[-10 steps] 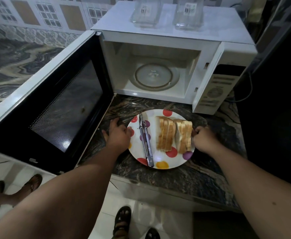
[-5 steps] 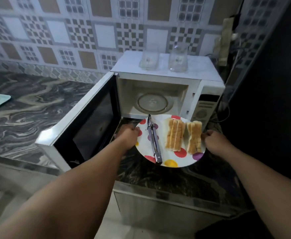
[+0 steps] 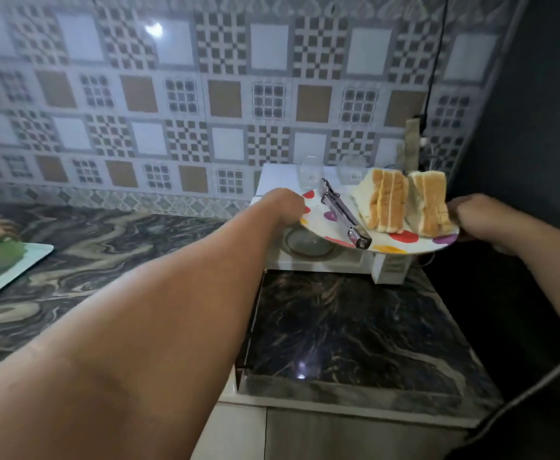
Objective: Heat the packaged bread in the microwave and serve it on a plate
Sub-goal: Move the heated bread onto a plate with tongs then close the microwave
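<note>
Lifted off the counter since a moment ago, the plate (image 3: 325, 224) hangs before the microwave (image 3: 331, 260), bread (image 3: 401, 204) at its 3 o'clock side, left hand (image 3: 285, 207) and right hand (image 3: 481, 215) pinching opposite rims.

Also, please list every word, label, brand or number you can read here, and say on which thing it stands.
No text can be read in this picture.
Two glasses on the microwave: each has a small label, too blurred to read.
Microwave control panel: markings too small and blurred.
Plate: coloured dots only, no writing.
</note>
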